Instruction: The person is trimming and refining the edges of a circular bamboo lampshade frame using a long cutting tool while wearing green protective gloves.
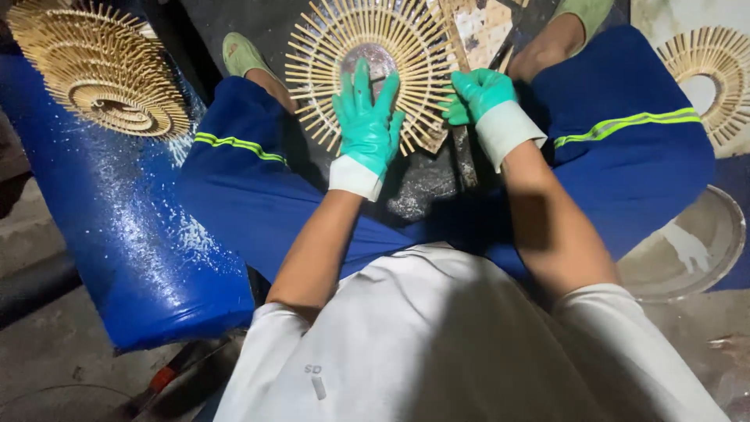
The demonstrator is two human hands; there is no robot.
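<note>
A round sunburst frame of thin bamboo sticks (422,39) with a small mirror disc in its middle lies on the floor between my knees. My left hand (367,121), in a green glove, presses flat on the frame's lower middle, fingers spread. Also gloved green, my right hand (478,92) grips the frame's right edge, fingers curled around the stick ends. I sit with legs apart in blue trousers with yellow-green stripes.
A stack of finished stick frames (105,74) rests on a blue cushion (141,234) at the left. Another sunburst frame (715,70) lies at the right, above a round metal dish (695,246). A patterned board (480,27) lies behind the work.
</note>
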